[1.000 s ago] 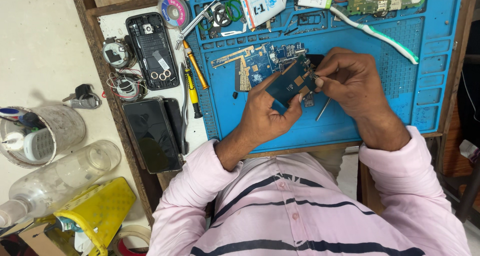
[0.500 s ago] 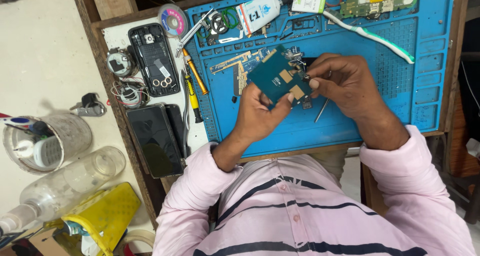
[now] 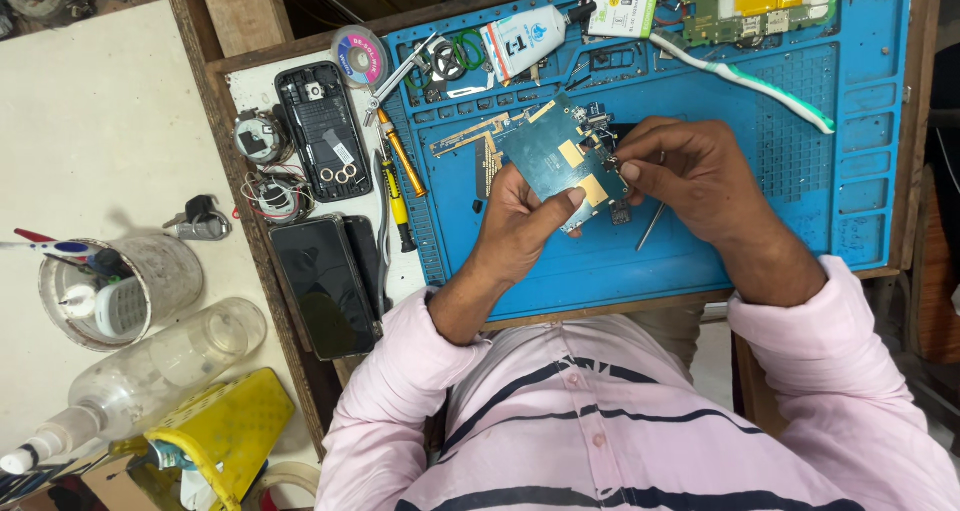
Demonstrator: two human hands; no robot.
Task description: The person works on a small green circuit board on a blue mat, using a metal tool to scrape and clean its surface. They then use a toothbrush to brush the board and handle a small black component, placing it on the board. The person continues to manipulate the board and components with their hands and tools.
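The blue circuit board (image 3: 562,161) is sitting just above the centre of the frame, and we are holding it in the air over the blue work mat (image 3: 860,171). Our left hand (image 3: 520,226) is gripping it from below, its fingers (image 3: 560,206) closed around the lower edge with the thumb lying across the face. The board's long axis is running diagonally, from upper left down to lower right. Our right hand (image 3: 690,176) is coming in from the right of the frame, its fingers pinched shut at the board's right edge; they seem to be gripping a thin metal tool (image 3: 648,229), whose tip is poking out below the hand. We cannot tell whether they are also pinching a small part there. So the right hand is working the board's near right edge while the left is carrying it.

To the left of the board a yellow-handled screwdriver (image 3: 400,186) and a black phone shell (image 3: 322,131) are lying on the counter (image 3: 255,241). A white toothbrush (image 3: 745,76) is lying in the upper right. Open mat is showing below and to the right of the hands.
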